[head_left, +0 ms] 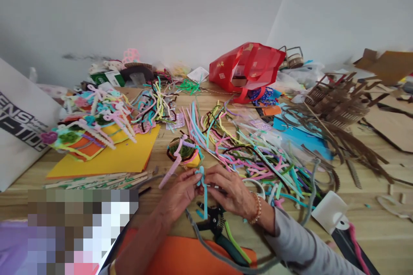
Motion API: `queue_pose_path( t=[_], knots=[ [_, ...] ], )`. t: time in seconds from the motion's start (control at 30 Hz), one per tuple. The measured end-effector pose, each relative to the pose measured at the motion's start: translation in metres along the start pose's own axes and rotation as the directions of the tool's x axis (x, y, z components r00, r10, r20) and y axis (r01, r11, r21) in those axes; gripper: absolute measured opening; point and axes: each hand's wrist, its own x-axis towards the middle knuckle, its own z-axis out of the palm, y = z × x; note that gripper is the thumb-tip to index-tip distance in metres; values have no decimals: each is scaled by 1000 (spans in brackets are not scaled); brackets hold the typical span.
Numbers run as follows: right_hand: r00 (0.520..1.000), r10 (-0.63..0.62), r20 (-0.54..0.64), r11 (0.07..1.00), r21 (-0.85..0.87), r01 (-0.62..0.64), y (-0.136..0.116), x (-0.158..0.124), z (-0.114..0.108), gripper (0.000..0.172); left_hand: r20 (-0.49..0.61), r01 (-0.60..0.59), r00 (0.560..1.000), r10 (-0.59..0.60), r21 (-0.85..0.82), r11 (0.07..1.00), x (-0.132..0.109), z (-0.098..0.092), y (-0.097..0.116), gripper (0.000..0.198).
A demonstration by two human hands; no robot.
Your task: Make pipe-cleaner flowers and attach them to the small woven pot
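My left hand (179, 195) and my right hand (229, 190) meet near the front of the wooden table, both pinched on a light blue pipe cleaner (202, 185) that is looped at the top and hangs down between them. A beaded bracelet (257, 209) is on my right wrist. Just beyond my fingers lies a small pipe-cleaner ornament (184, 152) with a pink stem. Black pliers with green handles (217, 226) lie below my hands.
A heap of loose coloured pipe cleaners (251, 150) spreads to the right. Finished pipe-cleaner pieces (93, 124) sit on yellow and orange sheets (122, 159) at left. A red bag (247, 66) stands at the back, cardboard strips (338, 107) at right, a white tape dispenser (331, 211) nearby.
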Motion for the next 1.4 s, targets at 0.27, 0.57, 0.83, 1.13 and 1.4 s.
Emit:
queue_pose_path(
  t=[0.27, 0.57, 0.83, 1.13, 1.4],
  knots=[
    [995, -65, 77, 985, -158, 76, -2, -3, 0, 17, -4, -14, 1000, 13, -47, 999, 0, 1, -1, 22],
    [994, -94, 59, 984, -149, 101, -1, -4, 1, 15, -7, 7, 1000, -7, -3, 1000, -2, 2, 1, 26],
    [996, 28, -83, 996, 83, -21, -5, -3, 0, 13, 51, -165, 986, 157, 224, 960, -1, 2, -4, 17],
    [893, 439, -104, 885, 221, -410, 1, 1, 2, 10, 355, -556, 745, 565, 799, 231, -17, 13, -7, 13],
    [977, 196, -81, 977, 103, -188, 3, 0, 7, 24, 671, -504, 403, 622, 730, -462, -19, 7, -7, 19]
  ],
)
